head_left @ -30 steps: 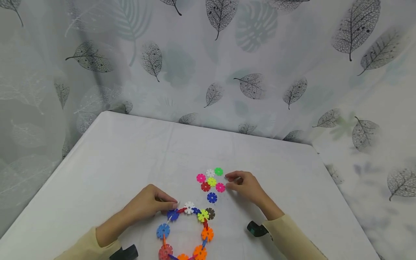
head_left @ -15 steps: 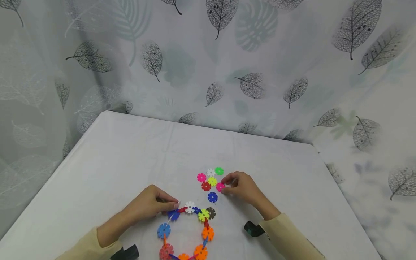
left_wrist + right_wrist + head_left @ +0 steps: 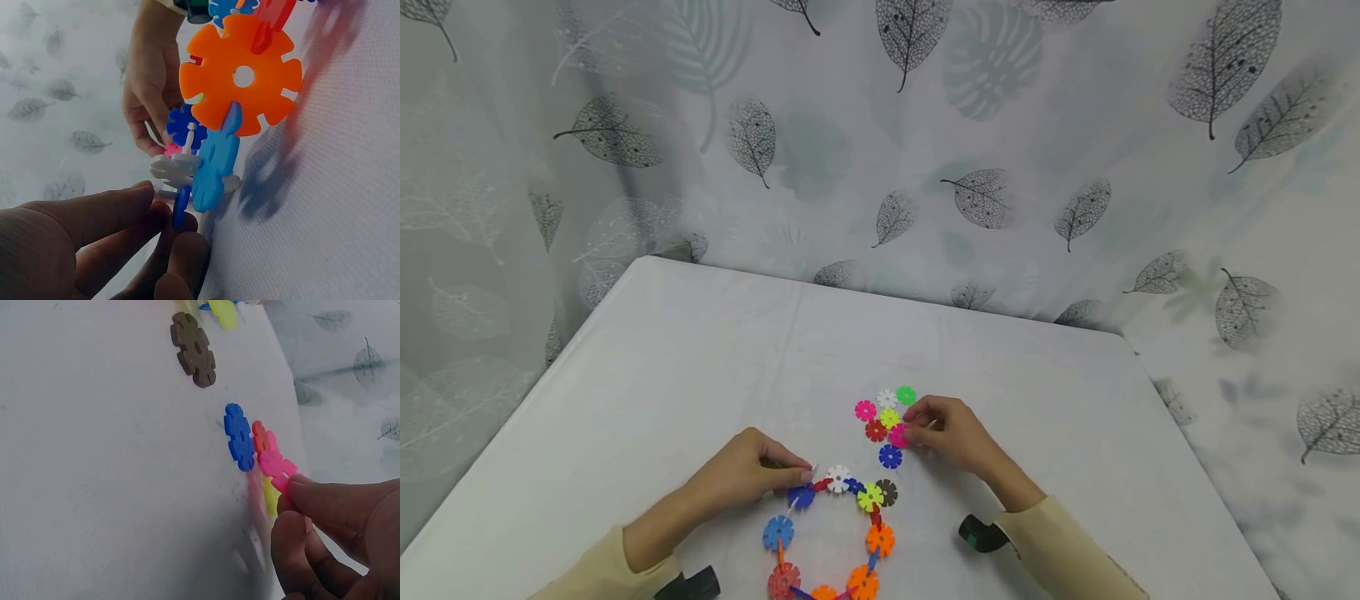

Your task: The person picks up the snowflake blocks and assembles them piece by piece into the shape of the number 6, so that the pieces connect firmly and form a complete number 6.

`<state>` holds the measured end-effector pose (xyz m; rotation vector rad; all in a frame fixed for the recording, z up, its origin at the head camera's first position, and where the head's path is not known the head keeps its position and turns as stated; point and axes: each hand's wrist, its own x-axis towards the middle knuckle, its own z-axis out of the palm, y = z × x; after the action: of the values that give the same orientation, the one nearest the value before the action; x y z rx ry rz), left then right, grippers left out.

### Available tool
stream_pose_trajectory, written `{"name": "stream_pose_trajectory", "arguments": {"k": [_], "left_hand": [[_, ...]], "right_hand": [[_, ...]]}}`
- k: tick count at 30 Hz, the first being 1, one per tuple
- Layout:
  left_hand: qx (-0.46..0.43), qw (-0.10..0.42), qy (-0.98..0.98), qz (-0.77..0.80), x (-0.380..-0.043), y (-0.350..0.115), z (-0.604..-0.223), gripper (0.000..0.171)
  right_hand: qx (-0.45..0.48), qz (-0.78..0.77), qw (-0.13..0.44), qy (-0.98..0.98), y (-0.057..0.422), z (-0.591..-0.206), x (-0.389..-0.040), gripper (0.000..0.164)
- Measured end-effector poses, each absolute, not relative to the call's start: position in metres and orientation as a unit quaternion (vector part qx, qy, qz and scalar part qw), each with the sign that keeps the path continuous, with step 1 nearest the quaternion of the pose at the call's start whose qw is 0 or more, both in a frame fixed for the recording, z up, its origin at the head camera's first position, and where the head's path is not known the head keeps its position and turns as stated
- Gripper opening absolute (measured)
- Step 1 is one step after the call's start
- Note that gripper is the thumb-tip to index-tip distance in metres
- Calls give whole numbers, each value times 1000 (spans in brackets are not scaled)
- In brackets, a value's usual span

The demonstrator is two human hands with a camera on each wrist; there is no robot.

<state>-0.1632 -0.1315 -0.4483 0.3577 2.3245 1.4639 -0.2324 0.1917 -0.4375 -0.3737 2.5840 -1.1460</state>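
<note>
In the head view, my left hand (image 3: 748, 467) is at the far-left corner of a ring of slotted plastic discs. Its thumb and fingers pinch the edge of a white slotted disc (image 3: 816, 472), beside the ring's dark blue disc (image 3: 801, 497). An orange disc (image 3: 215, 72) of the ring stands close to the left wrist camera. My right hand (image 3: 953, 432) pinches a pink slotted disc (image 3: 278, 465) between thumb and fingers, tilted up. Under and beside it lie a red disc (image 3: 876, 431), a yellow disc (image 3: 890, 418) and a blue disc (image 3: 891, 457).
More loose discs lie beyond: a pink one (image 3: 865, 410), a white one (image 3: 887, 398) and a green one (image 3: 906, 395). A brown disc (image 3: 194, 350) lies by the ring's yellow disc (image 3: 870, 497). Leaf-patterned curtains (image 3: 820, 150) hang behind the white table (image 3: 715, 333).
My right hand has come left to the loose discs, taken hold of the right-hand pink disc and shifted it slightly left. My left hand has stayed in place.
</note>
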Motion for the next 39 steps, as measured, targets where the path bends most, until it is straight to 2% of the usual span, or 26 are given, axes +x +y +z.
{"name": "stream_pose_trajectory", "arguments": {"k": [20, 29, 39], "left_hand": [[130, 176, 824, 522, -161, -132, -449, 19], [130, 176, 827, 517, -162, -133, -451, 18], [126, 175, 829, 516, -161, -132, -447, 18]], "right_hand": [[-198, -423, 188, 864, 147, -436, -231, 13], [-198, -445, 233, 842, 124, -440, -229, 9], [-194, -442, 246, 841, 112, -439, -226, 10]]}}
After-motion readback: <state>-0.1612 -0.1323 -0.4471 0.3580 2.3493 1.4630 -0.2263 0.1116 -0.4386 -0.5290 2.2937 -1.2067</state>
